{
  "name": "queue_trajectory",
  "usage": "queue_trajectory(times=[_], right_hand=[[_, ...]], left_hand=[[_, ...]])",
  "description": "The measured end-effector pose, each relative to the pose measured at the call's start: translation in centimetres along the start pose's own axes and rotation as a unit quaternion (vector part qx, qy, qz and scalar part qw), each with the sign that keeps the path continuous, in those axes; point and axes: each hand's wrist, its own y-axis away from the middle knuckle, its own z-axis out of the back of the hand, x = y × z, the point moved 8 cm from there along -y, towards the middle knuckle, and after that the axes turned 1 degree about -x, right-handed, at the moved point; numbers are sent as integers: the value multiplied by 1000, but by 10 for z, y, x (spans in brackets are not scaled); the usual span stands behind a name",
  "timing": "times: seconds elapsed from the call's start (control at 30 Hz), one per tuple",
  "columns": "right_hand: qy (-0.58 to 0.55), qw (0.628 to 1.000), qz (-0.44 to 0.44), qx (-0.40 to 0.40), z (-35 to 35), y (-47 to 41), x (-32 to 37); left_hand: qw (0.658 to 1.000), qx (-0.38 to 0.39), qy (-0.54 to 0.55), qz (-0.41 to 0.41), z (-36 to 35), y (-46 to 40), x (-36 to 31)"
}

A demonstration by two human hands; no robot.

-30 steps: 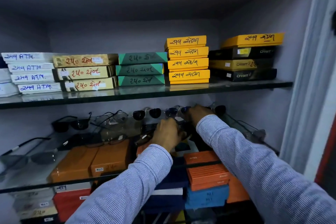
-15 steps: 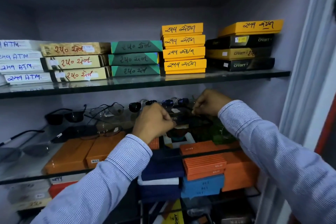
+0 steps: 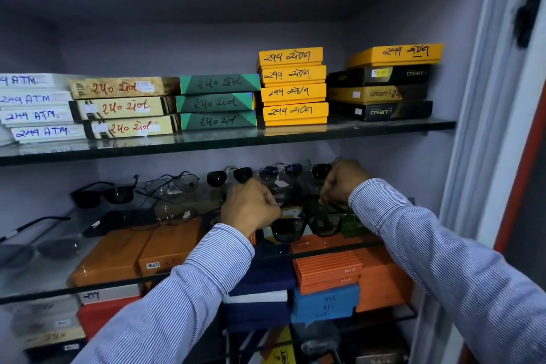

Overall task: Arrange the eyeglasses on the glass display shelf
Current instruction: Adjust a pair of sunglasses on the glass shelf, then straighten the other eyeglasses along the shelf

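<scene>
Glass shelf (image 3: pixel 53 272) is filling — 2 hands, left (image 3: pixel 249 207) and right (image 3: pixel 342 183), are pinching dark sunglasses (image 3: pixel 304 226) by the temples, likely squaring them.

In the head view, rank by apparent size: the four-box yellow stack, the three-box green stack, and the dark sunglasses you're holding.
1. Yellow stack, tallest and covering the most area.
2. Green stack, close behind; wider but shorter, so the gap is modest.
3. Dark sunglasses, clearly smallest, though nearer the camera and partly hidden by the left hand and right hand.
</scene>
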Motion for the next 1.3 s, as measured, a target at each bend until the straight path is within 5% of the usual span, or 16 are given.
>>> queue_trajectory(times=[0.4, 0.57, 0.73, 1.13, 1.3], right_hand=[[59, 998, -22, -8, -1, 1, 9], [66, 994, 34, -74, 8, 9, 43], [39, 995, 87, -27, -27, 4, 102], [187, 962, 173, 97, -97, 0, 173], [197, 960, 195, 50, -94, 3, 188]], left_hand=[[999, 34, 1, 11, 3, -5, 7], [999, -41, -2, 23, 54, -13, 41], [993, -111, -45, 3, 83, -16, 76], [980, -81, -176, -47, 50, -16, 84], [968, -101, -213, -83, 50, -17, 82]])
